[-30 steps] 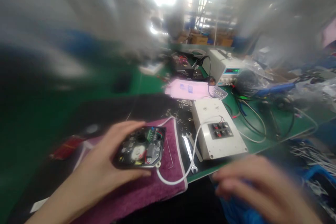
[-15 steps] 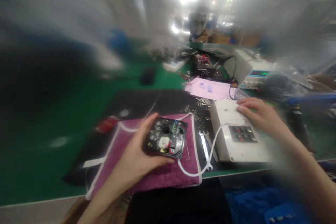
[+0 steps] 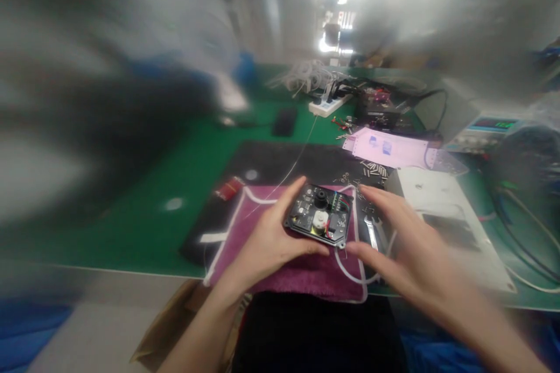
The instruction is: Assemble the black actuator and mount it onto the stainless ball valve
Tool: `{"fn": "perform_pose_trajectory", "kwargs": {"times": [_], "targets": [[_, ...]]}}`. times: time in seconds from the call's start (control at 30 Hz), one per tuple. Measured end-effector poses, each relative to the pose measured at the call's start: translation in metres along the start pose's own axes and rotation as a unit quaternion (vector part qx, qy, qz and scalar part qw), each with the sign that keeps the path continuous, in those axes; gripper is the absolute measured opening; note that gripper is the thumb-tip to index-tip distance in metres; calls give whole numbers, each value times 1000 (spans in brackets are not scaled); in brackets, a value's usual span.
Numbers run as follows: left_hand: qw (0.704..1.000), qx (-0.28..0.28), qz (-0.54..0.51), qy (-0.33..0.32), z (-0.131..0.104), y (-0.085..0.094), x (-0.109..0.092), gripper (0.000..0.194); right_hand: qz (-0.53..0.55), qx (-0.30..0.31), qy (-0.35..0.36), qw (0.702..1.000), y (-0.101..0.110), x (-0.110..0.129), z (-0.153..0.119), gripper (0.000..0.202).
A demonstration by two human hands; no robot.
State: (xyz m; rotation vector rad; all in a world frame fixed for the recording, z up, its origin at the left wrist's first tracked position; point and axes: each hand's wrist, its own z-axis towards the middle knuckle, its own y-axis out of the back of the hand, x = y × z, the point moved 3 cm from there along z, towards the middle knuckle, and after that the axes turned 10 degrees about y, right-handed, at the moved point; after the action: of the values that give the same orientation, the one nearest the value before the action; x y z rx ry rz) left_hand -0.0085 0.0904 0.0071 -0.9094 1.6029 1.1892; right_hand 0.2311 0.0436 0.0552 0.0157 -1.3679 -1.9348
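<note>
My left hand [image 3: 271, 239] grips a black square housing with an exposed circuit board [image 3: 321, 215] by its left side, above a purple cloth [image 3: 289, 274]. The board carries a black lens-like cylinder, a white round part and coloured wires. A white cable [image 3: 350, 277] leaves the housing's lower edge and runs right, partly behind my right hand [image 3: 406, 239]. That hand is open, thumb and fingers apart, close to the housing's right side; a touch at the thumb tip cannot be made out. Behind it stands a white box [image 3: 431, 186] with a dark panel, partly hidden.
Wrenches [image 3: 371, 233] and small screws [image 3: 374, 170] lie on the black mat [image 3: 262, 157]. Pink paper sheets [image 3: 394, 148], a white power strip [image 3: 328, 106] and a power supply with a green display [image 3: 494, 123] are farther back. A red object [image 3: 228, 188] lies left of the cloth.
My right hand has left the white box and come over to the housing's right side. My left hand still holds the housing. The whole view has shifted, with objects appearing farther right.
</note>
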Motion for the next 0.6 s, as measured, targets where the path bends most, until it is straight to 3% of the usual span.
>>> {"fn": "perform_pose_trajectory", "kwargs": {"times": [0.1,0.2,0.43,0.53,0.6], "targets": [[1000,12,-3,18,-6,0,5,115,46,42,4,998,-26,3,14,86],[1000,-3,13,21,-12,-1,13,118,72,53,-5,996,-36,3,16,90],[999,-13,52,0,-12,0,15,107,166,7,-95,982,-36,-2,18,76],[995,35,84,-50,2,2,14,102,218,44,-110,969,-36,-13,21,79],[989,66,109,-78,12,2,15,81,241,56,-116,962,-34,-21,21,88]]}}
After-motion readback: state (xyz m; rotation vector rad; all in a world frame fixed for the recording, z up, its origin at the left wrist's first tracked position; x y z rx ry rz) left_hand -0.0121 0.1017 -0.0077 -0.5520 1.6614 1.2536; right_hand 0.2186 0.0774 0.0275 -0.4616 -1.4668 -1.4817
